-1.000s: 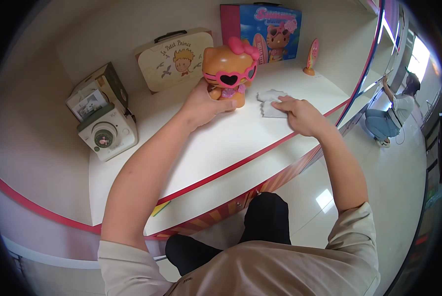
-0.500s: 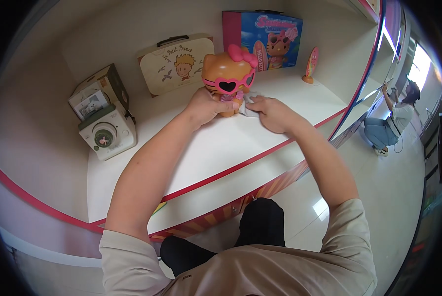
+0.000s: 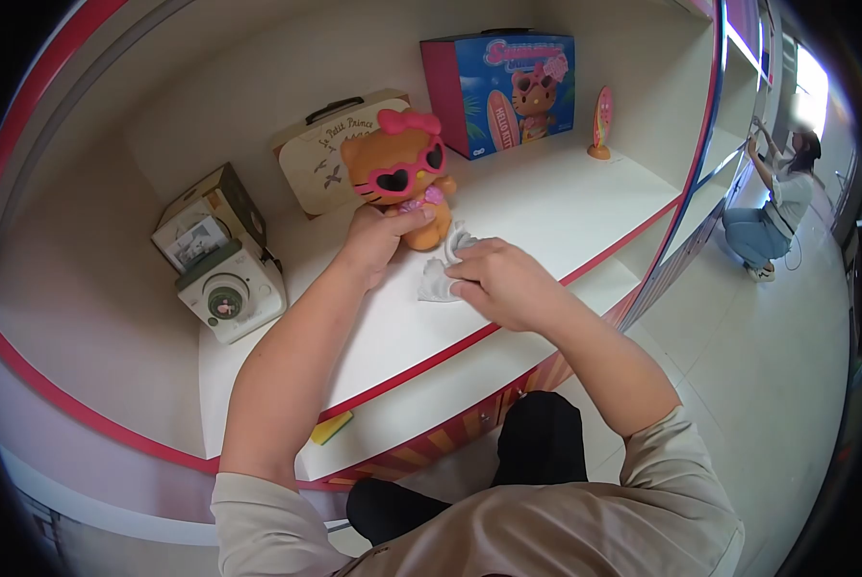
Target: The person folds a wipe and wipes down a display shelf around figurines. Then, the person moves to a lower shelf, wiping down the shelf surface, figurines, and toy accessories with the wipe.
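My left hand (image 3: 378, 237) is wrapped around the lower body of an orange Hello Kitty figurine (image 3: 390, 162) with a pink bow and pink heart-shaped sunglasses. The figurine leans to the left over the white shelf (image 3: 546, 207). Just right of its feet, my right hand (image 3: 504, 281) is closed on a crumpled pale cloth (image 3: 441, 279), part of which hangs down to the shelf surface. A gap separates the cloth's main part from the figurine's body.
Behind stand a cream Le Petit Prince case (image 3: 306, 173) and a blue Hello Kitty box (image 3: 513, 96). An instant camera (image 3: 229, 296) sits left, a small surfboard ornament (image 3: 601, 123) right. A yellow sponge (image 3: 332, 427) lies on the lower ledge. Another person (image 3: 773, 207) crouches far right.
The figurine has been tilted and shifted left in my left hand. My right hand has drawn the cloth toward me, away from the figurine's side. The head view has shifted slightly.
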The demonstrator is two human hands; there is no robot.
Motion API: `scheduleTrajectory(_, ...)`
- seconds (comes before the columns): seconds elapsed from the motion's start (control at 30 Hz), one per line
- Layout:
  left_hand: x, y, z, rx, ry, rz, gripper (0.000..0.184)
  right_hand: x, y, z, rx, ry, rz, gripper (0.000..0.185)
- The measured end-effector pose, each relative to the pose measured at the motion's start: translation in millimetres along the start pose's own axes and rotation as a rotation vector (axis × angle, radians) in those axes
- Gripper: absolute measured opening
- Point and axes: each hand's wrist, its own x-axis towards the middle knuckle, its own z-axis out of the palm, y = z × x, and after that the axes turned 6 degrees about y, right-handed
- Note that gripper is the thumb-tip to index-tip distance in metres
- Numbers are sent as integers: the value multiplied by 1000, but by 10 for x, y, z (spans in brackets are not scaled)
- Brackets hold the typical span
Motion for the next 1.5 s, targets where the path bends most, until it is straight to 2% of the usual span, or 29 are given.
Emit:
scheduleTrajectory(0.13,-14,11,-64,-146,48,-23,41,107,42,-88,-116,-144,124,24)
scheduleTrajectory(0.27,12,-39,-5,-188,76,4,42,186,86,168,141,584,196,18)
scheduleTrajectory(0.43,-67,-2,116,-287,97,26,46,364,-291,439,6,748,-17,12)
scheduleTrajectory(0.6,-55,9,111,-278,44,-68,49,406,-116,351,289,768,56,12)
scheduleTrajectory(0.77,-131,54,198,-333,48,-25,47,381,-35,286,392,746,268,15)
scheduleTrajectory(0.93,-165,67,232,-278,84,-33,50,359,-52,232,414,660,283,18)
scheduleTrajectory(1.13,-181,81,212,-295,83,-8,49,322,-52,237,349,590,182,22)
scheduleTrajectory(1.27,-164,105,232,-338,48,30,46,337,-45,356,261,790,21,26)
scheduleTrajectory(1.3,-181,90,255,-340,59,29,46,346,-71,364,267,782,18,26)
scheduleTrajectory(1.43,-227,62,350,-386,44,95,43,404,-161,282,-3,897,-258,29)
scheduleTrajectory(1.5,-235,80,328,-400,32,99,44,407,-169,299,78,898,-210,28)
